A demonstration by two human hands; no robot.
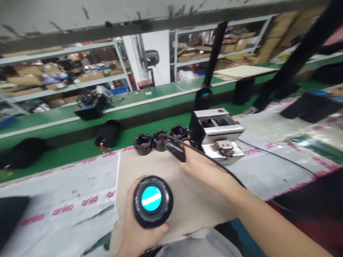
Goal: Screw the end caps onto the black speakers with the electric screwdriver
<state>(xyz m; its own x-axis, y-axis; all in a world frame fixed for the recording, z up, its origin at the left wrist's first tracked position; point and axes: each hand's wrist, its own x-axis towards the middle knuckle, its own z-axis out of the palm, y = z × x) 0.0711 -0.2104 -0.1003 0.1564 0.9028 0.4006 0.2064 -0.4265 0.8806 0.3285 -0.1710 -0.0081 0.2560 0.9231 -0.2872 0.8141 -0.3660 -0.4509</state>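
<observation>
My left hand point(134, 217) is wrapped round a black cylindrical speaker-like unit point(166, 205), whose end with a shiny blue disc faces up toward me. My right hand point(194, 159) reaches forward over the brown board point(184, 200), closed round a black corded hand tool point(175, 150), which looks like an electric screwdriver. Its cord runs back along my forearm. Just beyond the tool, several black rings point(143, 144) stand in a row, one partly hidden by my hand. Right of them is a small metal box-shaped machine point(219, 134), possibly a screw feeder.
White sheeting with pink print point(64, 208) covers the bench around the board. Black cylinders point(108, 134) lie farther off on the green surface point(128, 128), and another with a blue end point(203, 98) stands behind the machine. A black post point(214, 53) rises there. Loaded shelves point(80, 80) fill the background.
</observation>
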